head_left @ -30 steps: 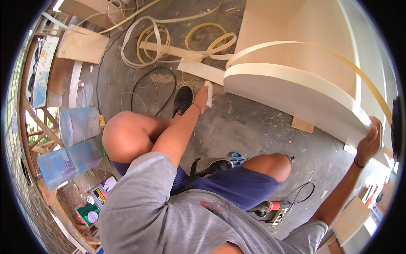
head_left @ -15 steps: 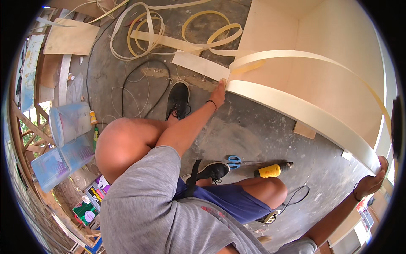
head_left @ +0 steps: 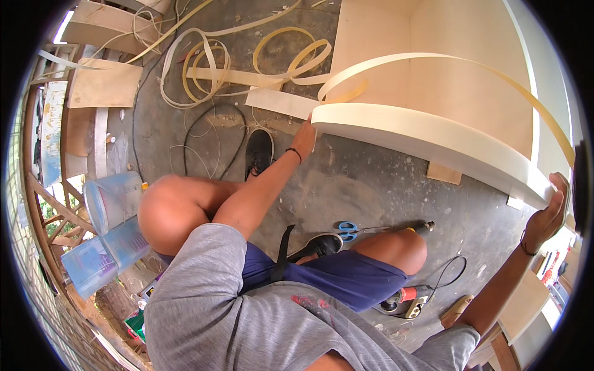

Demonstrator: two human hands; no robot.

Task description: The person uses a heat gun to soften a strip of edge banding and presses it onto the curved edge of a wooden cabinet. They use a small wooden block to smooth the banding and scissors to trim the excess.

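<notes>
Grip of the left hand (head_left: 304, 140) is laid flat, fingers pressed against the left end of the curved cream panel edge (head_left: 427, 147); nothing is pinched there. A dark band is worn on that wrist. The panel belongs to a pale wooden cabinet (head_left: 458, 80) lying on the concrete floor (head_left: 346, 191), at about 1 o'clock from the body.

At 9 o'clock, two clear plastic buckets (head_left: 105, 229) are seen on their sides beside a wooden railing. At 11 o'clock, coils of cream edge banding (head_left: 204, 68) are spread on the floor, with flat board offcuts near them. A black cable (head_left: 207, 139) is looped just below the coils, and a black shoe (head_left: 259, 150) is placed beside the left hand.

A loose strip of edge banding (head_left: 433, 59) is arched from the panel's left end over the cabinet toward 3 o'clock. Blue-handled scissors (head_left: 346, 230) are lying on the floor near the right knee, and a red and grey power tool (head_left: 408, 300) is resting at 5 o'clock, its cord curled beside it.

Grip of the right hand (head_left: 549, 213) is closed around the right end of the panel edge, thumb on top, fingers wrapped underneath.
</notes>
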